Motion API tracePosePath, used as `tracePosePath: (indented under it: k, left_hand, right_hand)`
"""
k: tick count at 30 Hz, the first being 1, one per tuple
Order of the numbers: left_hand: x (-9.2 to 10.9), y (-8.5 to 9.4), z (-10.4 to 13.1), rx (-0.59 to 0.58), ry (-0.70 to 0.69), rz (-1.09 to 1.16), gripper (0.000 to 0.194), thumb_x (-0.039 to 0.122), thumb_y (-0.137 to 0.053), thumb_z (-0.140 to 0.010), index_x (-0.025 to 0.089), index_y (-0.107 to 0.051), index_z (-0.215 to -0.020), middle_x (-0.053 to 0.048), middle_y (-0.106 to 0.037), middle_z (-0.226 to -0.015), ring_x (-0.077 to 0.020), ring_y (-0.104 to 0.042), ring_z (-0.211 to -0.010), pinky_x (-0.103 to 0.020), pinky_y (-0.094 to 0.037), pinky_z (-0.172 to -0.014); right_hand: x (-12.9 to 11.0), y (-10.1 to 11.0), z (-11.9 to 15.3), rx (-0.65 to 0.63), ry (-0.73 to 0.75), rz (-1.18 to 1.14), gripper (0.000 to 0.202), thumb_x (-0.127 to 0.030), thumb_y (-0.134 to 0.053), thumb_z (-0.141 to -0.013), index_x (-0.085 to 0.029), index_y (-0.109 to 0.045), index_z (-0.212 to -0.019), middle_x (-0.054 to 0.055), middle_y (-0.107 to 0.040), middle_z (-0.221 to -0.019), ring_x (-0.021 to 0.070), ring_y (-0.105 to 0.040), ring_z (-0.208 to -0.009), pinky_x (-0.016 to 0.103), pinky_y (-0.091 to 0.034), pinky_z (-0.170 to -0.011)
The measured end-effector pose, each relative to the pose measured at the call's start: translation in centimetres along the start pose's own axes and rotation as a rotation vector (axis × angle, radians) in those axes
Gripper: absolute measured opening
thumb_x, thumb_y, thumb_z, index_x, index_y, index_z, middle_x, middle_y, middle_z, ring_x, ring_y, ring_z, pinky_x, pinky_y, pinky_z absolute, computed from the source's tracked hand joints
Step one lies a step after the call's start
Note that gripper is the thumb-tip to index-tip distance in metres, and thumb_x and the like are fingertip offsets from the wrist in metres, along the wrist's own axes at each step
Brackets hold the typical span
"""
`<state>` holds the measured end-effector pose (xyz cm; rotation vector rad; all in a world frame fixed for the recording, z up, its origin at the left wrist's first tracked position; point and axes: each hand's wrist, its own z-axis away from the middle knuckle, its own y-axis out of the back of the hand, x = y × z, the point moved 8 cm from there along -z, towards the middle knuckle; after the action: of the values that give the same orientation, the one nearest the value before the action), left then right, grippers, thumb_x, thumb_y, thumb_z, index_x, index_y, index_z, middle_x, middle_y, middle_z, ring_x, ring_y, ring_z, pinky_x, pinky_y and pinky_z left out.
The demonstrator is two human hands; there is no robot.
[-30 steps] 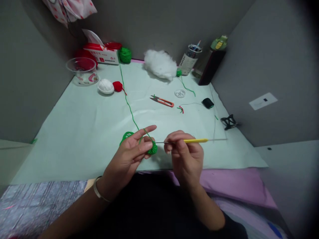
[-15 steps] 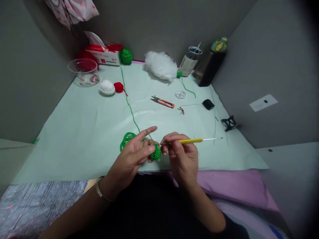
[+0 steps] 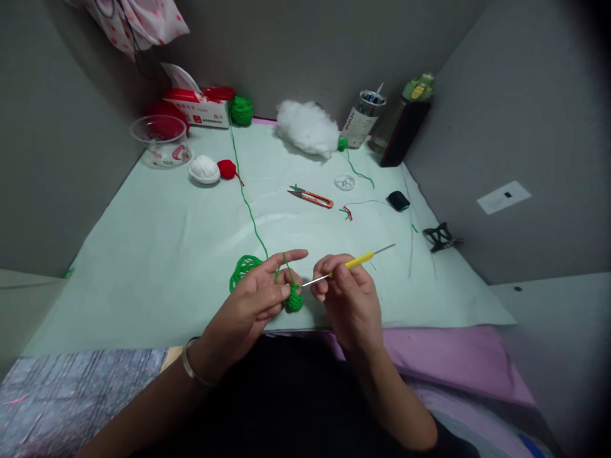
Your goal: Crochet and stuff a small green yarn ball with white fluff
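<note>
My left hand (image 3: 255,292) pinches a small green crocheted piece (image 3: 294,301) between thumb and fingers, its index finger stretched out to the right. Green yarn (image 3: 254,224) runs from a ball at the back, passes over that finger and drops to the piece. My right hand (image 3: 352,299) is closed round the yellow handle of a crochet hook (image 3: 359,260). The hook's left metal tip meets the top edge of the piece; its other end points up and right. Beside my left hand lies a loose coil of green yarn (image 3: 244,270).
Orange thread snips (image 3: 311,196) lie mid-table, near a small white dish (image 3: 344,182) and yarn scraps (image 3: 347,213). White stuffing (image 3: 308,128), a pen holder (image 3: 364,119) and a bottle (image 3: 405,124) stand behind. At left are a clear tub (image 3: 162,143), white yarn (image 3: 204,168) and red yarn (image 3: 227,169).
The hook has turned from nearly level to slanting, its right end now higher and closer in. The crocheted piece has tilted and shifted slightly down and left.
</note>
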<state>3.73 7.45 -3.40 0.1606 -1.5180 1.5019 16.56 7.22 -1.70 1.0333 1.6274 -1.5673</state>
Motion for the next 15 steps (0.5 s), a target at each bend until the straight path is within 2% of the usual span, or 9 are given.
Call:
tracePosePath:
  k: [2, 3, 5, 7, 10, 13, 15]
  left_hand:
    - [0.5, 0.1, 0.2, 0.044, -0.081, -0.109, 0.052, 0.021, -0.080, -0.086, 0.020, -0.065, -0.136, -0.001, -0.065, -0.088, -0.0075, -0.054, -0.072, -0.015, -0.045, -0.062]
    - [0.7, 0.1, 0.3, 0.068, -0.116, -0.165, 0.054, 0.022, -0.080, -0.087, 0.022, -0.063, -0.138, -0.001, -0.066, -0.089, -0.0099, -0.059, -0.078, -0.018, -0.049, -0.072]
    - [0.8, 0.3, 0.6, 0.115, -0.158, -0.268, 0.058, 0.023, -0.080, -0.087, 0.024, -0.060, -0.141, 0.000, -0.066, -0.089, -0.0123, -0.062, -0.084, -0.024, -0.050, -0.081]
    - [0.9, 0.4, 0.8, 0.150, -0.171, -0.365, 0.056, 0.025, -0.080, -0.087, 0.026, -0.061, -0.140, 0.001, -0.065, -0.088, -0.0128, -0.062, -0.085, -0.025, -0.050, -0.083]
    - [1.2, 0.4, 0.9, 0.138, -0.183, -0.444, 0.051, 0.028, -0.079, -0.089, 0.026, -0.064, -0.137, -0.002, -0.070, -0.096, -0.0180, -0.066, -0.099, -0.031, -0.049, -0.093]
    - [2.8, 1.1, 0.9, 0.140, -0.174, -0.533, 0.041, 0.032, -0.079, -0.087, 0.025, -0.071, -0.127, -0.005, -0.074, -0.103, -0.0213, -0.067, -0.100, -0.033, -0.051, -0.088]
    - [5.3, 2.7, 1.2, 0.226, -0.176, -0.678, 0.021, 0.037, -0.080, -0.086, 0.023, -0.079, -0.102, -0.003, -0.072, -0.087, -0.0182, -0.064, -0.081, -0.030, -0.050, -0.073]
  right_hand:
    - [-0.1, -0.3, 0.1, -0.033, 0.031, 0.032, 0.015, -0.034, -0.069, -0.097, -0.023, -0.077, -0.089, 0.001, -0.068, -0.083, 0.0106, -0.058, -0.066, 0.024, -0.048, -0.061]
    - [-0.2, -0.4, 0.2, -0.051, 0.061, 0.069, 0.015, -0.033, -0.068, -0.098, -0.024, -0.077, -0.091, 0.002, -0.069, -0.085, 0.0117, -0.059, -0.069, 0.026, -0.048, -0.063]
    - [-0.4, -0.6, 0.4, -0.076, 0.124, 0.163, 0.014, -0.032, -0.067, -0.099, -0.025, -0.079, -0.094, 0.003, -0.071, -0.090, 0.0140, -0.061, -0.077, 0.028, -0.049, -0.067]
    - [-0.4, -0.6, 0.4, -0.071, 0.149, 0.222, 0.015, -0.032, -0.066, -0.099, -0.026, -0.079, -0.095, 0.003, -0.072, -0.091, 0.0150, -0.061, -0.079, 0.029, -0.048, -0.069]
    - [-0.2, -0.2, 0.1, -0.033, 0.086, 0.144, 0.015, -0.035, -0.069, -0.098, -0.025, -0.077, -0.092, 0.002, -0.070, -0.086, 0.0128, -0.057, -0.072, 0.027, -0.047, -0.067]
    - [0.3, 0.1, -0.4, -0.010, -0.064, -0.045, 0.021, -0.043, -0.076, -0.092, -0.023, -0.072, -0.085, 0.000, -0.065, -0.079, 0.0098, -0.048, -0.062, 0.022, -0.043, -0.058]
    - [0.3, 0.3, -0.7, -0.012, -0.149, -0.139, 0.028, -0.047, -0.081, -0.086, -0.023, -0.067, -0.079, -0.002, -0.059, -0.073, 0.0097, -0.041, -0.059, 0.020, -0.040, -0.053]
